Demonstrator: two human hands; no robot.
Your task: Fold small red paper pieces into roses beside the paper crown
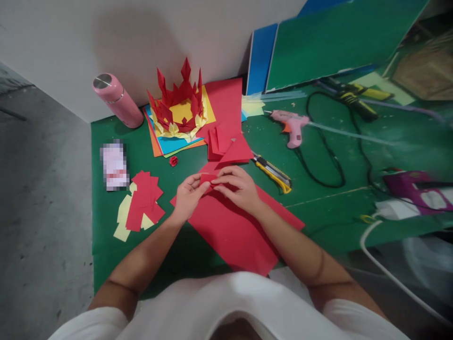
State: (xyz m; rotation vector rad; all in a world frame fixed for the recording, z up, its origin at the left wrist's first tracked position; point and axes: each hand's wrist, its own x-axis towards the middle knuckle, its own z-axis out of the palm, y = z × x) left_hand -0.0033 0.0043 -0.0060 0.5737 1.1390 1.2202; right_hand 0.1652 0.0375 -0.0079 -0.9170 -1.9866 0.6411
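Over a large red paper sheet (226, 226), a small folded piece of red paper (207, 178) is between my two hands. My left hand (189, 192) pinches it with thumb and fingers. From the other side, my right hand (239, 188) closes its fingertips on the paper's right edge; part of the fold is hidden behind them. Just beyond the hands lie more folded red paper pieces (221, 144). A small red paper rose (173, 161) sits on the green table to their left. Behind it stands a red and yellow folded-paper crown (184, 107) on coloured sheets.
At left are red and cream paper cutouts (139, 203), a blurred-out phone-sized object (115, 166) and a pink flask (118, 101). A yellow utility knife (272, 174) lies right of my hands. Farther right are a pink glue gun (290, 125), its black cable and a white plug (394, 208).
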